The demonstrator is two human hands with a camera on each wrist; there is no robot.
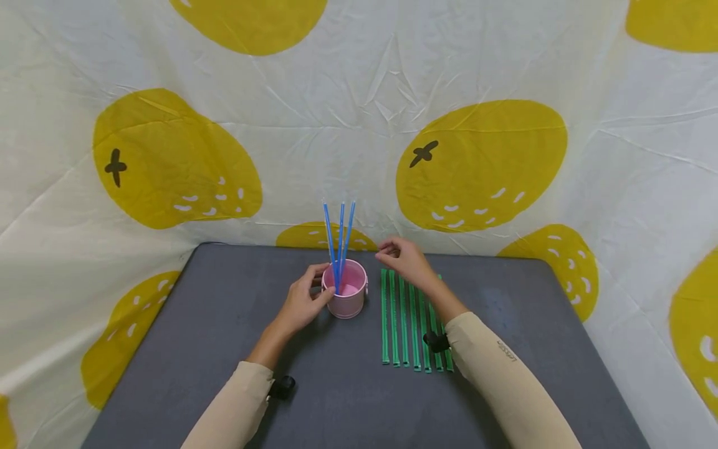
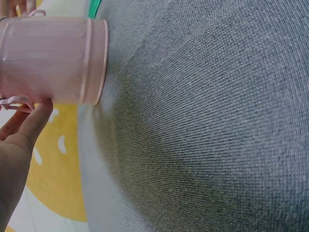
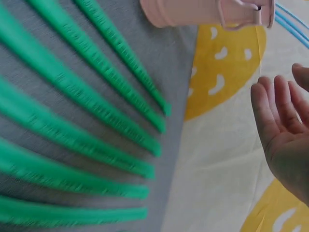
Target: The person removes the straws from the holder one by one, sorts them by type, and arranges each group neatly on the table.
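A small pink metal bucket (image 1: 346, 305) stands upright on the dark table, with three blue straws (image 1: 342, 240) in clear wrappers leaning inside it. My left hand (image 1: 301, 302) holds the bucket by its left side, the thumb at the front of the rim and the fingers behind. In the left wrist view, the bucket (image 2: 53, 58) appears sideways with digits touching it beside the handle lug. Up and to the right of the bucket, my right hand (image 1: 406, 259) hovers with loosely bent fingers. Nothing shows between them in the right wrist view, where the palm (image 3: 289, 150) is visible.
Several green wrapped straws (image 1: 405, 324) lie side by side to the right of the bucket, partly under my right forearm. A white cloth with yellow fruit prints (image 1: 331, 156) hangs behind the table (image 1: 241, 324), close to its back edge.
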